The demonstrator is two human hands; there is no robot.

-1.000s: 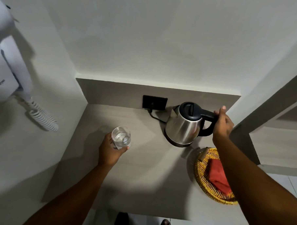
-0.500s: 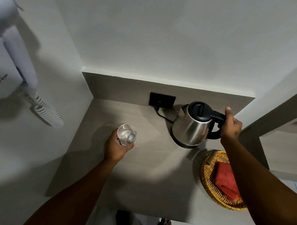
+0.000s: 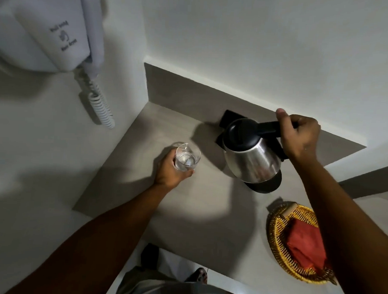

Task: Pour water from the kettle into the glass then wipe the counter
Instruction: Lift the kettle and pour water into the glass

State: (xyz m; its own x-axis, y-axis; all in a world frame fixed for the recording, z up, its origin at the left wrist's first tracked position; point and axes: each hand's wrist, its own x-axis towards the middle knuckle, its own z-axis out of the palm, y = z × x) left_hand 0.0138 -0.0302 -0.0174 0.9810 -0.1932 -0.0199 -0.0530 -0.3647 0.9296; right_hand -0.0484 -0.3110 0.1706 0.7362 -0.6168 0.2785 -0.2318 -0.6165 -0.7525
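Note:
A steel kettle [image 3: 252,158] with a black lid and handle is tilted toward the left, one edge lifted off its black base [image 3: 267,185]. My right hand [image 3: 300,138] grips the kettle's handle. Left of it stands a clear glass [image 3: 187,157] with some water inside, resting on the grey counter [image 3: 204,203]. My left hand [image 3: 171,170] is wrapped around the glass from the near side. A gap separates the kettle's spout from the glass.
A woven yellow basket [image 3: 276,235] with a folded red cloth [image 3: 304,242] sits at the counter's right, under my right forearm. A white wall hair dryer [image 3: 53,31] with a coiled cord hangs on the left wall. A black socket [image 3: 227,116] sits behind the kettle.
The kettle has tipped leftward toward the glass and begun lifting off its base. The camera view has shifted and rotated. My left hand still holds the glass in place.

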